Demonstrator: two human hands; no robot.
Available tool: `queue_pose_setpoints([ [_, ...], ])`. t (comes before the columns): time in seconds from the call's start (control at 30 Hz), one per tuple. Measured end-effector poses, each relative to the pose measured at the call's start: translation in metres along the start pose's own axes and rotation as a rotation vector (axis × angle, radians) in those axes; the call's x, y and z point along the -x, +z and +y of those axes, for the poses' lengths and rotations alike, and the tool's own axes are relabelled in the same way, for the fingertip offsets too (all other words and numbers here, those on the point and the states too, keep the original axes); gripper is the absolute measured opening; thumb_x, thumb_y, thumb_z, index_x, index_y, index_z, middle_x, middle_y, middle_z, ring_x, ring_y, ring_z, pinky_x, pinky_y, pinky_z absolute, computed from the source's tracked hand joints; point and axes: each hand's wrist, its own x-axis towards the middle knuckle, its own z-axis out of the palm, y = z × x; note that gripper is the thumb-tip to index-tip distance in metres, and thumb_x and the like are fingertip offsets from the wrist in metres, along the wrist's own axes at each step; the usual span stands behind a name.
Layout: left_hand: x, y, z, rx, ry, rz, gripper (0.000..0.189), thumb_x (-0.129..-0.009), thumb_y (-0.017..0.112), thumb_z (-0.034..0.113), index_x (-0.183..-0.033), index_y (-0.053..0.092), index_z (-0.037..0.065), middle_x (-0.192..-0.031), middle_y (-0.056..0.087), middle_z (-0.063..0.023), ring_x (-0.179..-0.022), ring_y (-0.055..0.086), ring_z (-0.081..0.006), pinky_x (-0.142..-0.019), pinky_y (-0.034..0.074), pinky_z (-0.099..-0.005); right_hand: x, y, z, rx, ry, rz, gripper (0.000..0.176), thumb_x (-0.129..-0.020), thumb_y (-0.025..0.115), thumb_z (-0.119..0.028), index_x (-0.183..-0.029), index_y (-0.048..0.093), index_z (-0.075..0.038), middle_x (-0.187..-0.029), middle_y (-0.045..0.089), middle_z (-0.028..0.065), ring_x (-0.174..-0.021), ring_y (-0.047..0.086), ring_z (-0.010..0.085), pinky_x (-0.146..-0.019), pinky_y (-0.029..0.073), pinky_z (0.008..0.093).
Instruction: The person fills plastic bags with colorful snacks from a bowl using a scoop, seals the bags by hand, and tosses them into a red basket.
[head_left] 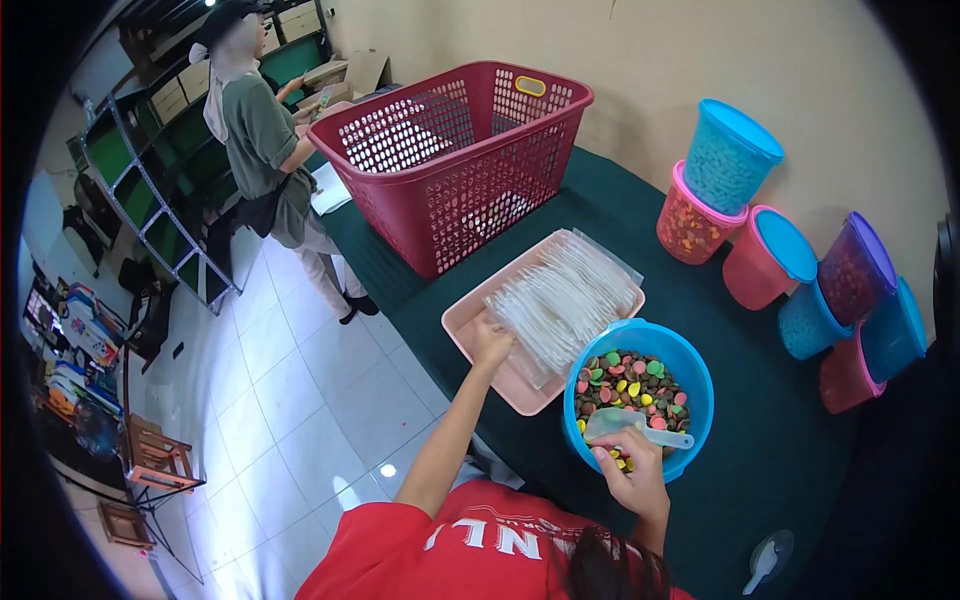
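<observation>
Basket [455, 160]: deep red, walls pierced in a regular lattice of small holes, with one yellow handle insert [531, 86]. Table cover [610, 215]: plain dark green. Tray [462, 328]: pale pink. Bags [565, 300] on it: clear, reading whitish. Bowl [693, 385]: bright blue; the pieces [630, 380] inside are mixed brown, pink, green and yellow. Scoop [612, 424]: translucent, pale. Tubs by the wall: top tub [730, 150] blue, speckled pale; pink tub [690, 225] speckled orange; purple tub [850, 270] with violet lid. Shirt [440, 545] nearest: red with white lettering. Floor [300, 370]: white tiles, grey joints. Wall [700, 50]: beige
</observation>
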Motion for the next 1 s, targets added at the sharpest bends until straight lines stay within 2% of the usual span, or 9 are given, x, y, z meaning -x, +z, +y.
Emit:
queue_pose_setpoints([
  [0.17, 0.012, -0.004, 0.028, 0.206, -0.123, 0.011, 0.063, -0.065, 0.069, -0.001, -0.112, 0.027, -0.003, -0.085, 0.056, -0.0167, -0.073, 0.058, -0.0157, -0.049, 0.047, -0.0231, -0.001, -0.003, 0.003, -0.008, -0.025, -0.042, 0.008, -0.072, 0.059, -0.004, -0.079, 0.06, -0.001, -0.072, 0.058, 0.0103, -0.069, 0.055, 0.0247, -0.063, 0.042, 0.0316],
  [0.27, 0.022, -0.006, 0.033, 0.289, -0.025, 0.011, 0.058, -0.068, 0.07, 0.004, -0.111, 0.03, 0.0, -0.074, 0.056, -0.0083, -0.069, 0.056, -0.0112, -0.05, 0.045, -0.0206, 0.0, -0.003, 0.006, -0.018, -0.027, -0.045, 0.008, -0.072, 0.059, -0.004, -0.079, 0.06, -0.001, -0.073, 0.058, 0.0106, -0.068, 0.055, 0.0248, -0.063, 0.042, 0.0318],
  [0.33, 0.04, -0.01, 0.047, 0.364, 0.204, 0.072, 0.046, -0.074, 0.062, 0.003, -0.109, 0.032, 0.002, -0.066, 0.051, -0.003, -0.058, 0.05, -0.0098, -0.051, 0.042, -0.0207, 0.001, -0.004, 0.007, -0.011, -0.015, -0.04, 0.008, -0.072, 0.059, -0.005, -0.08, 0.06, -0.001, -0.073, 0.058, 0.0108, -0.068, 0.055, 0.0253, -0.062, 0.042, 0.032],
  [0.4, 0.065, -0.014, 0.067, 0.515, 0.296, 0.055, 0.038, -0.078, 0.057, 0.001, -0.108, 0.035, 0.004, -0.071, 0.048, -0.0029, -0.062, 0.047, -0.0085, -0.057, 0.041, -0.0204, 0.001, -0.005, 0.007, -0.039, -0.012, -0.016, 0.009, -0.072, 0.059, -0.005, -0.08, 0.06, -0.001, -0.073, 0.058, 0.0105, -0.068, 0.055, 0.0253, -0.064, 0.042, 0.0316],
  [0.47, 0.086, -0.022, 0.077, 0.624, 0.218, -0.03, 0.032, -0.078, 0.049, -0.002, -0.107, 0.035, 0.005, -0.092, 0.045, -0.0048, -0.075, 0.048, -0.0093, -0.063, 0.043, -0.0247, 0.0, -0.005, 0.008, -0.067, 0.028, 0.017, 0.009, -0.072, 0.059, -0.005, -0.08, 0.06, -0.001, -0.074, 0.058, 0.0109, -0.069, 0.055, 0.0254, -0.065, 0.043, 0.0311],
  [0.53, 0.109, -0.02, 0.095, 0.724, 0.202, -0.075, 0.033, -0.072, 0.046, -0.005, -0.102, 0.036, 0.006, -0.092, 0.042, -0.0036, -0.076, 0.049, -0.0124, -0.067, 0.046, -0.029, -0.001, -0.007, 0.008, -0.099, 0.063, 0.046, 0.009, -0.072, 0.059, -0.004, -0.08, 0.06, -0.001, -0.075, 0.058, 0.0113, -0.069, 0.055, 0.0255, -0.066, 0.043, 0.0307],
  [0.67, 0.143, -0.012, 0.118, 0.836, 0.172, -0.158, 0.034, -0.066, 0.046, -0.005, -0.095, 0.035, 0.008, -0.088, 0.041, -0.0032, -0.079, 0.05, -0.0151, -0.071, 0.048, -0.0328, -0.004, -0.01, 0.006, -0.113, 0.066, 0.025, 0.023, -0.073, 0.06, -0.006, -0.094, 0.055, 0.001, -0.088, 0.055, 0.0131, -0.076, 0.055, 0.0233, -0.069, 0.043, 0.0299],
  [0.9, 0.172, 0.006, 0.127, 0.596, 0.391, -0.465, 0.037, -0.059, 0.059, 0.0, -0.087, 0.036, 0.009, -0.078, 0.041, -0.0019, -0.07, 0.043, -0.0092, -0.06, 0.037, -0.0206, -0.002, -0.002, 0.019, -0.211, 0.147, 0.171, 0.059, -0.073, 0.063, -0.012, -0.122, 0.033, 0.003, -0.115, 0.042, 0.0163, -0.099, 0.046, 0.0247, -0.084, 0.038, 0.0338],
  [1.0, 0.189, 0.02, 0.142, 0.808, 0.219, -0.54, 0.036, -0.059, 0.057, -0.003, -0.086, 0.036, 0.009, -0.078, 0.043, -0.0024, -0.069, 0.045, -0.0098, -0.059, 0.04, -0.0213, -0.003, -0.005, 0.02, -0.253, 0.163, 0.101, 0.063, -0.073, 0.064, -0.015, -0.124, 0.031, 0.003, -0.117, 0.04, 0.0162, -0.103, 0.045, 0.0265, -0.086, 0.036, 0.0358],
])
